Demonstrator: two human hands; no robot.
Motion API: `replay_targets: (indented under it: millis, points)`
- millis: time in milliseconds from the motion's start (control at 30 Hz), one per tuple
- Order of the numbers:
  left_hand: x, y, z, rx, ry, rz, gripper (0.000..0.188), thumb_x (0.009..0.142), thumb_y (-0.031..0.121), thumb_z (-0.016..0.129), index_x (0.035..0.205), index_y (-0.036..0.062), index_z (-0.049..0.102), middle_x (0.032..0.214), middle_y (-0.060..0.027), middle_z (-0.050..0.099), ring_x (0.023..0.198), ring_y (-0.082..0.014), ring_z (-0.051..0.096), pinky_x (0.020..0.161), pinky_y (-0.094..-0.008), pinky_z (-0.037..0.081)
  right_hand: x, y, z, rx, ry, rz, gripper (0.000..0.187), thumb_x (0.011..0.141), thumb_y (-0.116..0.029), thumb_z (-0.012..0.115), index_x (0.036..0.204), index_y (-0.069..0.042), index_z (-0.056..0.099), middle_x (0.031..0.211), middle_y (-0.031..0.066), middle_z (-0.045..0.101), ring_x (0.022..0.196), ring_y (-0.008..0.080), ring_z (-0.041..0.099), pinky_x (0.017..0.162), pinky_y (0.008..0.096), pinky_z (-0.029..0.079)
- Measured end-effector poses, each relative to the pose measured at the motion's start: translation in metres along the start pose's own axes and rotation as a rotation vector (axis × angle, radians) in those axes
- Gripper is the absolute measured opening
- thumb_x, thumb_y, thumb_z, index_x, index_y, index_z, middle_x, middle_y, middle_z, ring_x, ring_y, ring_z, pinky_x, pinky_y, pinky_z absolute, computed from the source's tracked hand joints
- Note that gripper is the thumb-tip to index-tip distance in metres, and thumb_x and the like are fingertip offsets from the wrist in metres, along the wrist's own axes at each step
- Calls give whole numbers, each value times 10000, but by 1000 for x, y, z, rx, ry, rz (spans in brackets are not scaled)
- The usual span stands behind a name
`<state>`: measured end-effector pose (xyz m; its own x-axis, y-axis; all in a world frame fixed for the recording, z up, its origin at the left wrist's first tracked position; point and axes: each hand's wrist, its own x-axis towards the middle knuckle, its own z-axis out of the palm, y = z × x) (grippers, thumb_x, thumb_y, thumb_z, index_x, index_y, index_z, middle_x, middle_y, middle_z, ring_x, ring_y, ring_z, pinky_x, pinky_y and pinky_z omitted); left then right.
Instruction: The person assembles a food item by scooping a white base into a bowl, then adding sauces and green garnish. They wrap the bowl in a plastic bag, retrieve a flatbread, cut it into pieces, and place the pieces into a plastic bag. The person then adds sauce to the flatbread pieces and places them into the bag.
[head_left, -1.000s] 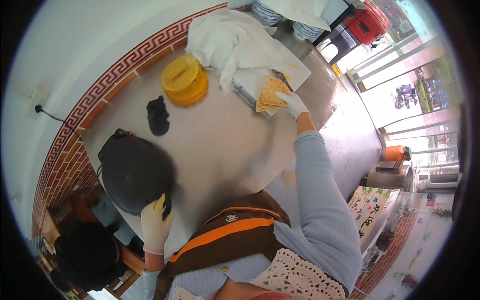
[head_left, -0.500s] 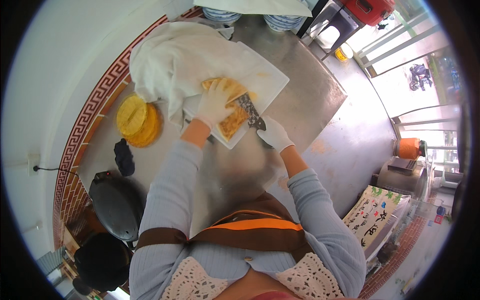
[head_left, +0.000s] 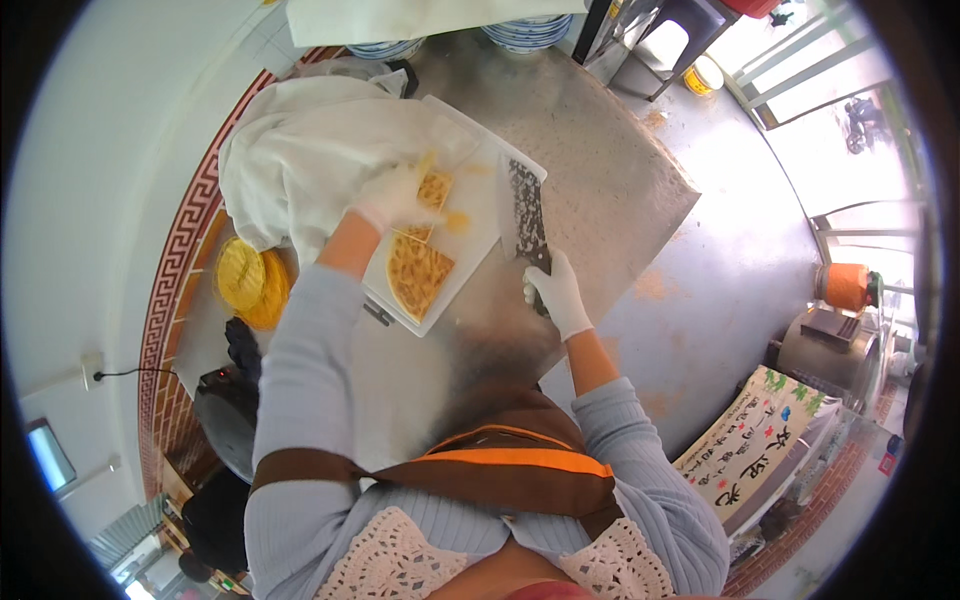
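Observation:
My right hand, in a white glove, is closed round the handle of a broad kitchen knife. The knife's dark, white-speckled blade points away from me at the right edge of a white cutting board. On the board lies a browned wedge of flatbread. A smaller flatbread piece is just beyond it. My left hand, also gloved, is at the left side of the smaller piece. Its fingers are blurred, so their grip cannot be made out.
A white cloth is heaped at the board's far left. Yellow round items and a black appliance sit left of my arm. Stacked bowls stand at the back. The metal table's corner juts out rightward.
The knife has moved right, away from the flatbread, and its blade now points away from me. My left hand has shifted on the bread, whose pieces now lie differently. The whole view has shifted.

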<state>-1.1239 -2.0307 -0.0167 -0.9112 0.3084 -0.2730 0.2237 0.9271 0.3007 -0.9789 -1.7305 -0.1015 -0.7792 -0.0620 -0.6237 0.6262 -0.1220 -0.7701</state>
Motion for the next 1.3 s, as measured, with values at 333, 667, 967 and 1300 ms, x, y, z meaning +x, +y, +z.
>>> replay_targets:
  millis: [333,667,967,1300]
  points:
    - [-10,71,-30,-91,11,-242,1044,785,487,813,1664,156,358,1521,-306,498,1335,-449,581,1083,-502,518,-2,-12,-11,117,-74,0,377,960,-14,649,1310,15,510,872,60,619,638,137,601,573,308,528]
    - [9,81,66,150,337,108,639,1022,326,579,1585,51,452,1575,-245,481,1475,-435,433,1215,-496,394,-10,-14,-18,228,83,-60,288,1068,-179,640,1249,9,518,851,67,630,614,105,580,536,283,512]
    - [10,62,112,-77,418,122,639,1038,248,529,1628,42,395,1677,-182,400,1543,-443,344,1285,-484,296,-6,-1,1,350,81,-119,271,1076,-167,619,1264,-3,514,840,53,623,602,102,562,522,278,494]
    - [11,65,112,-62,430,115,636,1045,262,507,1629,36,396,1662,-205,413,1527,-444,362,1295,-501,260,-46,3,16,157,-7,37,217,1073,-122,593,1226,5,505,754,60,606,498,109,533,470,278,462]
